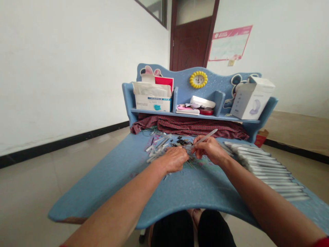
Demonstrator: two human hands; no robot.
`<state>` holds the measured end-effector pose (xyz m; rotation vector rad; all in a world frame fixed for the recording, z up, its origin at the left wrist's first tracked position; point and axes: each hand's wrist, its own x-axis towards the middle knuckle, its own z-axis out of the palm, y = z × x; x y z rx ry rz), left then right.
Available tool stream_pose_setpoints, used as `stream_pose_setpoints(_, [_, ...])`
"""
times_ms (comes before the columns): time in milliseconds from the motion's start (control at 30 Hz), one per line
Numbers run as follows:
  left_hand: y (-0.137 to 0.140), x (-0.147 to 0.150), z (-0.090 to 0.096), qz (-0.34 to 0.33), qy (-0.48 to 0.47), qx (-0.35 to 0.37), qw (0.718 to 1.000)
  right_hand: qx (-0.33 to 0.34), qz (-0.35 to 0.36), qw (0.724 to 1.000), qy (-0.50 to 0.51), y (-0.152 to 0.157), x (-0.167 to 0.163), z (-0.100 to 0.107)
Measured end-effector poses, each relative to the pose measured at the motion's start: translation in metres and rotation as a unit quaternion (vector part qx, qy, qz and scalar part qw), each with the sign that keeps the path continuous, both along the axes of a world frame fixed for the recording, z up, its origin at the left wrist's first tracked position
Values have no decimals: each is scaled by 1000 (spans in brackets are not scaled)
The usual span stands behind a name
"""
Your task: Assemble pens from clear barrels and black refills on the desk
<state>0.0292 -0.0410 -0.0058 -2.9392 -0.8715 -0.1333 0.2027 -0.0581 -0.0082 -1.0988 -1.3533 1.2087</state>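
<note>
The slim, translucent whitish plastic tube (210, 134), just right of the frame's centre, should be light, stiff and slightly slippery; hold it near its lower end, where your right hand (210, 149) pinches it, fingers nearly together. Your left hand (177, 158) curls at centre; its grip I cannot tell.

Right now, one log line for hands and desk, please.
left hand: near loose parts, hold unclear | right hand: fingers grip pale tube | desk: pale pens in row, right side
</note>
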Motion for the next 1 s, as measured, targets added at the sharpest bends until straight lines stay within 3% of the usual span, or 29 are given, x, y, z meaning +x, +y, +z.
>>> stream_pose_setpoints(167, [-4, 3, 0, -29, 58, 50, 997, -12, 8, 998, 65, 2, 5, -11])
stream_pose_setpoints(500, [-8, 7, 1, -21, 88, 78, 993, 7, -39, 996, 77, 0, 6, -15])
stream_pose_setpoints(700, [-8, 7, -2, -27, 77, 91, 993, 7, -56, 993, 100, -1, 7, -18])
stream_pose_setpoints(867, [-7, 6, -8, -38, 55, 115, 991, -19, -42, 987, 151, -3, 9, -18])
stream_pose_setpoints(1000, [-1, 3, -2, -25, 19, 119, 992, -23, -9, 979, 202, -3, 12, -18])
